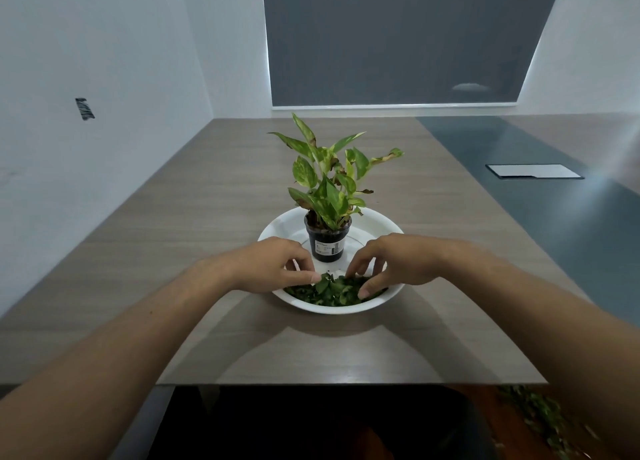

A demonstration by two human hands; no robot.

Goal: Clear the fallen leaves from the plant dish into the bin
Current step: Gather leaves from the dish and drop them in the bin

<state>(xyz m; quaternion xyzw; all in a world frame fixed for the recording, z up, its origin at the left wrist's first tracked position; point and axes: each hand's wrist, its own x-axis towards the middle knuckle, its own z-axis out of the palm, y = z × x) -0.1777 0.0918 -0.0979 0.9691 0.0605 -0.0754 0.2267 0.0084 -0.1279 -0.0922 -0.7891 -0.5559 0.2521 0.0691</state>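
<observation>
A white dish (273, 232) stands on the grey wood table (194, 217), near the front edge. In the far half of the dish there is 1 small black pot (327, 243) with a label, and a green and yellow plant (327, 179) grows in it (some leaf tips are brown). The near half of the dish is covered with a heap of small dark green leaves (334, 291).

Both hands are over this heap. The left hand (273, 264) comes from the left side, with its fingers (313, 277) curled and pinched together on the leaves at the left part of the heap. The right hand (394, 262) comes from the right side; its fingers (363, 291) are bent and spread, the tips touch the leaves, and the thumb presses at the near right part. I cannot tell if this hand really grips any leaf.

More green leaves lie on the floor (485, 397) at the lower right. On the table, far right, there is 1 flat rectangular panel (533, 171).
</observation>
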